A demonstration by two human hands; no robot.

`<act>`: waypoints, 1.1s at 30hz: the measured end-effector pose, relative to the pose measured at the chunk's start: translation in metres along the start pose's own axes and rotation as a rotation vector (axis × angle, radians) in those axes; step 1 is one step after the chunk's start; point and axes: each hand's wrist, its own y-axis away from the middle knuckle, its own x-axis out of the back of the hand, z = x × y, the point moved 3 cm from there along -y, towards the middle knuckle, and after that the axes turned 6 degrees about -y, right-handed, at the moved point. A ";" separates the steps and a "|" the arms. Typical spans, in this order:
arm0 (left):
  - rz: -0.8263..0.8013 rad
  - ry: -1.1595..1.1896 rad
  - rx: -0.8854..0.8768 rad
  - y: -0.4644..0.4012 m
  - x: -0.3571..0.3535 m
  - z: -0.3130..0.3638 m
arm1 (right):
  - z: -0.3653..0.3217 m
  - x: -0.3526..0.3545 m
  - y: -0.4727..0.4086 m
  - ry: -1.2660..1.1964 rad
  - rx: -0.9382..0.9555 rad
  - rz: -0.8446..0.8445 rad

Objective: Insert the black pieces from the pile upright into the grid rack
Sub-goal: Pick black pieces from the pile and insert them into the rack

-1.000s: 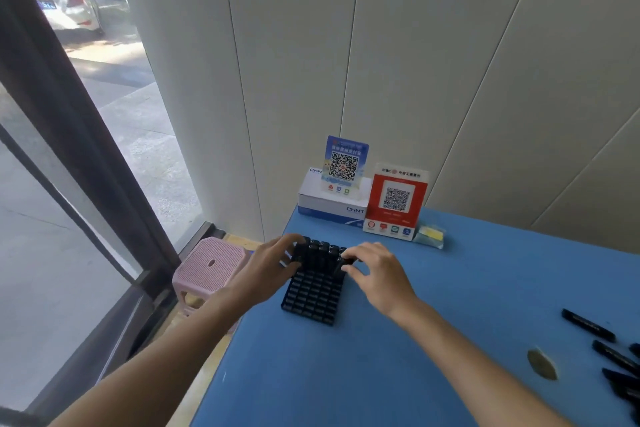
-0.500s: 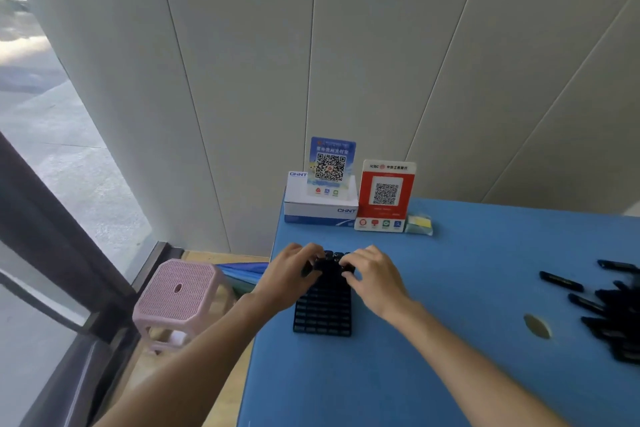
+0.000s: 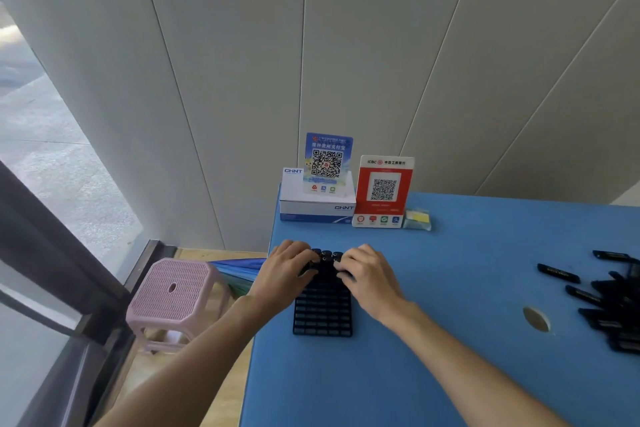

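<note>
Blue worktop [image 3: 433,357] across lower right of frame, round hole [image 3: 536,319] toward right. Black grid rack [image 3: 322,312] flat at centre, near cells empty, a few black pieces [image 3: 327,256] standing upright in far rows. Left hand [image 3: 285,274] and right hand [image 3: 367,276] on either side of rack's far end, fingers curled onto the standing pieces. Pile [image 3: 613,302] of loose black pieces at right edge, well apart from rack. Farther back: white box [image 3: 317,208], blue QR card [image 3: 327,163], red QR card [image 3: 383,191]. Pink stool [image 3: 173,291] on floor at left. Grey panelled wall [image 3: 346,45] behind; window [image 3: 45,149] far left.
</note>
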 end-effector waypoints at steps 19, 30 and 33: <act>0.008 -0.010 -0.029 -0.005 -0.002 -0.002 | 0.000 -0.003 -0.001 -0.018 -0.003 -0.005; 0.020 0.023 0.009 -0.003 -0.003 0.001 | -0.002 -0.005 0.002 0.046 -0.039 -0.024; 0.055 0.059 0.083 -0.002 -0.002 -0.001 | -0.002 -0.005 0.003 0.025 -0.073 -0.036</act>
